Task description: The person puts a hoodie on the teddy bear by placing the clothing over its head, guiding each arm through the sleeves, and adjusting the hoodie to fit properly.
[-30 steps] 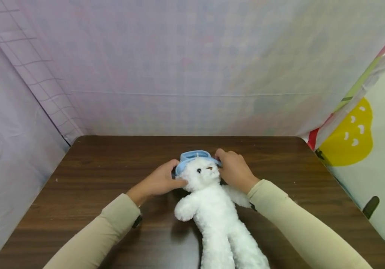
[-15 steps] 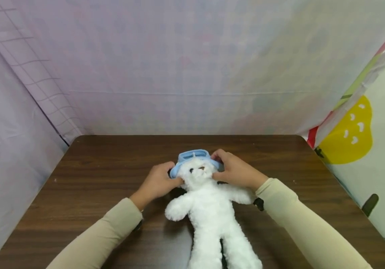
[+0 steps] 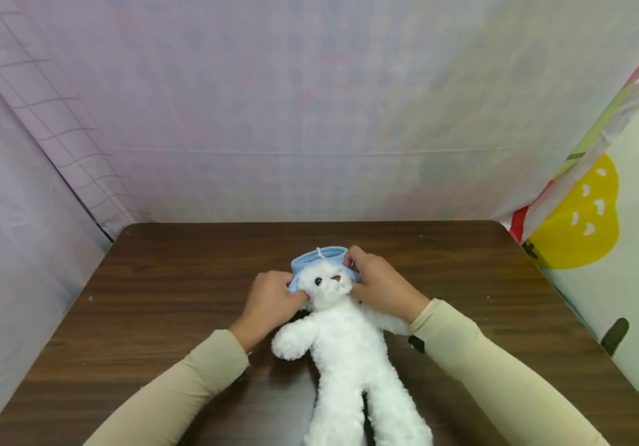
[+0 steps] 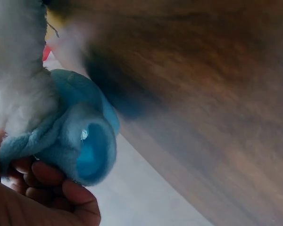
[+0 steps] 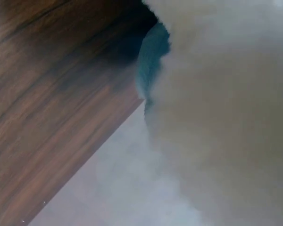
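Observation:
A white plush teddy bear [image 3: 349, 347] lies face up on the brown wooden table [image 3: 185, 260], legs toward me. Round the top of its head is a light blue plush hat [image 3: 307, 263]; its hollow, rolled part [image 4: 111, 146] faces the left wrist camera. My left hand [image 3: 271, 303] pinches the hat's edge on the left side of the head, fingers curled beneath it. On the other side, my right hand [image 3: 383, 285] grips the hat's edge beside the bear's cheek. White fur [image 5: 226, 117] fills much of the right wrist view and hides that hand's fingers.
A pale patterned cloth [image 3: 319, 124] hangs behind the table's far edge. Another white cloth [image 3: 18, 248] hangs along the left. To the right is a sheet with a yellow fruit print [image 3: 581, 217].
The bear has shifted slightly left and its head has turned more upward. Both hands have tugged the hat's edges around the head, the left fingers curling in closer.

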Tool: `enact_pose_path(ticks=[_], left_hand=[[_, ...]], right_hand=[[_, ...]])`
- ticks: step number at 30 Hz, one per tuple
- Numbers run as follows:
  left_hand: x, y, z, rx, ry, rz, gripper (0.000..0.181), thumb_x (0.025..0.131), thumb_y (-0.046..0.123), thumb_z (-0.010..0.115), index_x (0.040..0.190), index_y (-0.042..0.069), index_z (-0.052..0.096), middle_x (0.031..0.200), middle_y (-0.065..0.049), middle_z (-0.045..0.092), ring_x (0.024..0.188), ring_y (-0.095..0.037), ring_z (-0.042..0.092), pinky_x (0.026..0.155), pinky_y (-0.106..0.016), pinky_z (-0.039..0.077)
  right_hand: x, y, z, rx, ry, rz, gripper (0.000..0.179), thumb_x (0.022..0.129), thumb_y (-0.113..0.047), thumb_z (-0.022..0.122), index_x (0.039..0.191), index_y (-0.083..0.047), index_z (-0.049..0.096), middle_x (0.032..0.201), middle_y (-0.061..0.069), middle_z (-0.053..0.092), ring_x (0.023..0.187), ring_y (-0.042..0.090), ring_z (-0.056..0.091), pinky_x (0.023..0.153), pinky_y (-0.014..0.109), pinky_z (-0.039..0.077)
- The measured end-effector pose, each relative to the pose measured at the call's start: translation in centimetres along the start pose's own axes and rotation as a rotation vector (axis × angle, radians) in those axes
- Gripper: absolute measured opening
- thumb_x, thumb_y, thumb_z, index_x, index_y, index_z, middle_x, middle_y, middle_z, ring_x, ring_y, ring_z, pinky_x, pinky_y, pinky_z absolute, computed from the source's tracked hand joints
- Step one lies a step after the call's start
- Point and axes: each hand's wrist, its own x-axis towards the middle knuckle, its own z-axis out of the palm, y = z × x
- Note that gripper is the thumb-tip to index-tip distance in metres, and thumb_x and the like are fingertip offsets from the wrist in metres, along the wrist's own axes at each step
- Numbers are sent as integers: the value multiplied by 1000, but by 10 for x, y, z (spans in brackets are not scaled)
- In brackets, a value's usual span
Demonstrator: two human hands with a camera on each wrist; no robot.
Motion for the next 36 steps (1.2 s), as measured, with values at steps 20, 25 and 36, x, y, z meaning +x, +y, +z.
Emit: enact_pose_path(ticks=[20,25,36], left_hand=[[9,-12,-18,-165,-253,-74,40,91,28,70,125,7,62,114,-6,60,95,-20,58,80,-41,50],[12,-10,-14,-100,-332,-141,65,89,43,74,139,7,53,135,-13,52,114,-27,55,91,-46,48],[13,-4,-3,-26,-216,-42,28,87,26,72,74,11,52,81,-6,48,70,-19,43,62,-33,37]], right_hand=[[-4,-2,-6,-107,-69,34,45,93,-23,69,131,-4,54,117,11,54,105,27,50,87,44,45],[-5,-1,-2,-108,-103,77,59,90,-32,73,137,-3,50,123,13,49,113,30,46,93,46,44],[-2,-2,14,-102,-6,34,18,94,-19,68,102,-5,60,100,6,50,93,26,39,75,39,35]])
